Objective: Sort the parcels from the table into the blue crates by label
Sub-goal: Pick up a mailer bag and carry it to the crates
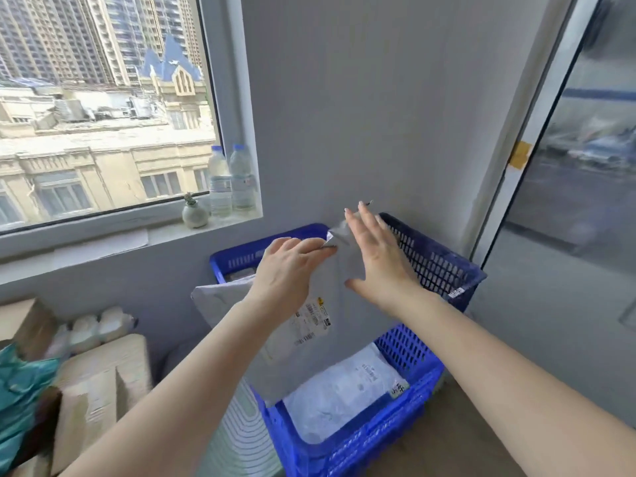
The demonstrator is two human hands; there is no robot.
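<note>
My left hand (289, 270) pinches the top edge of a grey mailer bag (309, 339) hanging over the blue crates (430, 263), while my right hand (375, 256), fingers straight, lies flat against its upper corner. I judge this the drop-off step. Next I should read its shipping label (315, 320), just below the left hand, and release it over the matching crate.

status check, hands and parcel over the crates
Left hand grips grey parcel. Right hand flat against it. Held over blue crate. Nothing blocking.

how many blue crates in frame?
2. The far crate stands against the wall, behind the hands. The near crate sits in front of it, with a white parcel inside. Others may be out of view.
</note>
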